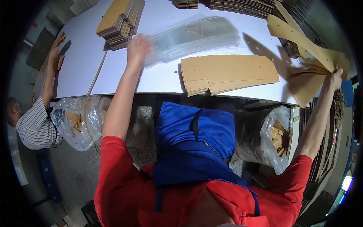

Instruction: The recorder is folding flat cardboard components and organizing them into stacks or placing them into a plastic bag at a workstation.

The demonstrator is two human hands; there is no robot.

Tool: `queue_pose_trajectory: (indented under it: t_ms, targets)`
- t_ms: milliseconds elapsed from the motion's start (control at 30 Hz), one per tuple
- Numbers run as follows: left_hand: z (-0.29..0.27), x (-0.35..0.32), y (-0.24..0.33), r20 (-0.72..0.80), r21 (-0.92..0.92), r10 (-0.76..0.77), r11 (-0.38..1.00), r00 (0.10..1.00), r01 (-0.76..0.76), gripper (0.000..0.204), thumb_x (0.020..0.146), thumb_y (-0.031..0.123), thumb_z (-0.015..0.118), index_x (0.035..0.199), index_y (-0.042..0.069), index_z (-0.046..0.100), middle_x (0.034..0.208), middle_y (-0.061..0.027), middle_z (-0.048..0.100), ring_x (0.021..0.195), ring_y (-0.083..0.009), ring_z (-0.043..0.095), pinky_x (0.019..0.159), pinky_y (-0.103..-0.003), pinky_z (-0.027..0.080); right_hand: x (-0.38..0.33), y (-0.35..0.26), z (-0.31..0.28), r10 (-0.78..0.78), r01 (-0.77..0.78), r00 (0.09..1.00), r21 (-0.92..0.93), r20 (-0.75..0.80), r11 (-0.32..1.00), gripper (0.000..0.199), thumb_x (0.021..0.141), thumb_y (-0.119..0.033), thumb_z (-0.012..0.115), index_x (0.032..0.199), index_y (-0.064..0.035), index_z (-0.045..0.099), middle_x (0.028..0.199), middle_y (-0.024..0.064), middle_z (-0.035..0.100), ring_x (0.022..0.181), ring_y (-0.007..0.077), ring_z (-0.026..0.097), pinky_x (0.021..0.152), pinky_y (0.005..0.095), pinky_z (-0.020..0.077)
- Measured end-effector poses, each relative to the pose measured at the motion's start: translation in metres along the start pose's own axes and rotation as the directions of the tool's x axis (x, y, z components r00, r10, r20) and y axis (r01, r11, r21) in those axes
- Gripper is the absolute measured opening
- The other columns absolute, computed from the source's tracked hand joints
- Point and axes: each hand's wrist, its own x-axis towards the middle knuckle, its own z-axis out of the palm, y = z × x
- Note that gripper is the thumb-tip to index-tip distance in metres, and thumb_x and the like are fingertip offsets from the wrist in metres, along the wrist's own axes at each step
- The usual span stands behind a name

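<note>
A white table (94, 56) runs across the upper part of the view, and flat brown cardboard lies on it in several lots: one stack of cut cardboard blanks (227, 73) near the front edge at the middle, a thicker stack of folded cardboard (121, 20) toward the far left, and more corrugated sheets (242, 5) along the far rim. Between the two nearer stacks lies a pile of clear plastic bags (196, 38), long and glossy, fanned a little and blurred. The left hand (138, 47) reaches forward with the arm stretched straight out from a red sleeve, palm down on the near left end of the plastic bags, the fingers laid loosely together over the film; whether they pinch a sheet cannot be told. The right hand (334, 77) is raised off to the right with the arm nearly straight, its fingers closed around the lower part of a long cardboard blank (302, 41), which stands up off the table, tilted up and leftward, with its folded flaps hanging below the grip. Under the table edge hang two clear plastic sacks of cardboard offcuts, one on the left (75, 121) and one on the right (274, 136). At the far left another person in a striped shirt (34, 126) reaches an arm up to the table's corner
</note>
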Motion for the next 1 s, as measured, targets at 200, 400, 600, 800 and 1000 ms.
queue_pose_trajectory:
  t_ms: [200,400,600,800,1000]
  targets:
    - [0.010,-0.083,0.016,0.205,0.340,0.439,0.806,0.875,-0.484,0.059,0.093,0.028,0.073,0.141,-0.001,0.055,0.152,-0.0214,0.048,0.137,-0.0353,0.050,0.112,-0.043,0.045,-0.197,-0.122,0.052,-0.474,0.501,0.851,-0.081,0.227,0.862,0.024,0.092,-0.009,0.067,0.113,-0.0077,0.079,0.097,0.0045,0.078,0.073,0.0147,0.064,0.069,0.0270,0.0515]
    - [0.023,-0.121,-0.011,0.544,0.181,0.509,0.705,0.667,-0.686,0.024,0.090,0.017,0.072,0.111,0.004,0.072,0.123,-0.0040,0.072,0.111,-0.0237,0.066,0.092,-0.033,0.053,-0.459,-0.160,0.106,-0.510,0.455,0.568,0.270,0.646,0.849,0.041,0.085,0.005,0.064,0.121,-0.0136,0.072,0.111,0.0060,0.072,0.095,0.0270,0.068,0.084,0.0351,0.0554]
    - [0.035,-0.106,-0.013,0.530,0.271,0.575,0.583,0.624,-0.766,0.020,0.092,0.013,0.070,0.109,0.005,0.073,0.123,-0.0029,0.072,0.106,-0.0230,0.066,0.089,-0.031,0.053,-0.541,-0.163,0.106,-0.492,0.501,0.404,0.264,0.771,0.824,0.030,0.089,-0.012,0.067,0.118,-0.0109,0.074,0.110,0.0098,0.071,0.102,0.0347,0.065,0.093,0.0423,0.0496]
    - [0.062,-0.102,-0.003,0.356,0.113,0.506,0.812,0.786,-0.573,0.022,0.094,0.014,0.069,0.112,0.002,0.070,0.122,-0.0084,0.072,0.107,-0.0220,0.068,0.088,-0.032,0.056,-0.541,-0.140,0.117,-0.551,0.557,0.474,0.251,0.687,0.792,0.027,0.093,-0.026,0.070,0.098,-0.0003,0.072,0.097,0.0097,0.071,0.094,0.0288,0.065,0.085,0.0406,0.0485]
    - [0.053,-0.094,0.039,0.441,-0.282,-0.106,0.926,0.891,0.249,0.037,0.103,0.010,0.059,0.136,-0.006,0.054,0.121,-0.0182,0.071,0.103,-0.0219,0.072,0.084,-0.027,0.062,-0.406,-0.113,0.099,0.425,-0.810,0.454,0.165,0.783,0.563,0.045,0.101,-0.040,0.066,0.121,0.0001,0.064,0.111,0.0159,0.068,0.097,0.0237,0.066,0.080,0.0361,0.0555]
